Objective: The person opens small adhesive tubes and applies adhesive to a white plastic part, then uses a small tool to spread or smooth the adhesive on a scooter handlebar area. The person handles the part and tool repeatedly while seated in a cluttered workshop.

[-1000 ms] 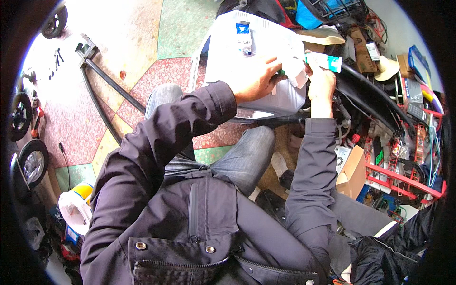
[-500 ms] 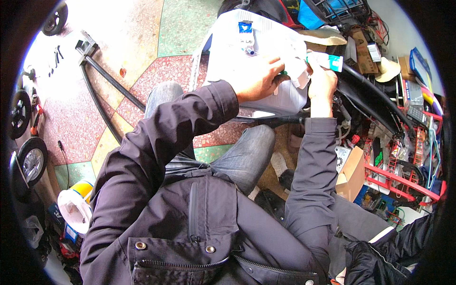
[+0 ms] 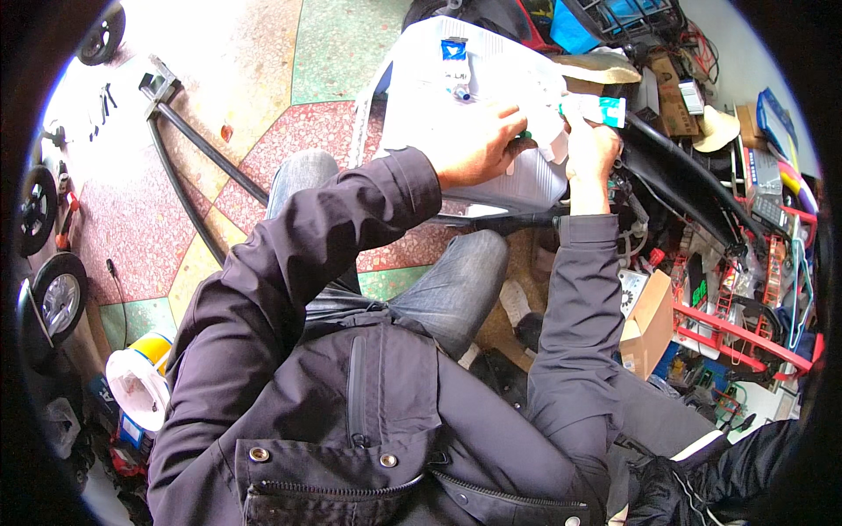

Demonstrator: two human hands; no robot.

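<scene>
Over a white ridged plastic surface (image 3: 421,96), overexposed in places, both my hands are at work. My right hand (image 3: 591,156) is closed around a white and green squeeze tube (image 3: 611,111), whose flat green end sticks out to the right. My left hand (image 3: 482,147) rests on the white surface, its fingers curled on a small green piece (image 3: 524,135), perhaps a cap; most of it is hidden. Between the hands is a whitish piece (image 3: 554,145), too bright to make out. Farther back, a blue and white tube (image 3: 454,60) lies on the surface.
Black metal tubing (image 3: 189,131) lies on the patterned floor at left, with wheels (image 3: 60,298) beyond it. A white bucket (image 3: 139,386) stands at lower left. On the right are an open cardboard box (image 3: 647,324), red metal frames (image 3: 745,337) and cluttered parts.
My right hand has shifted slightly left with the white and green tube. My left hand stays in nearly the same place.
</scene>
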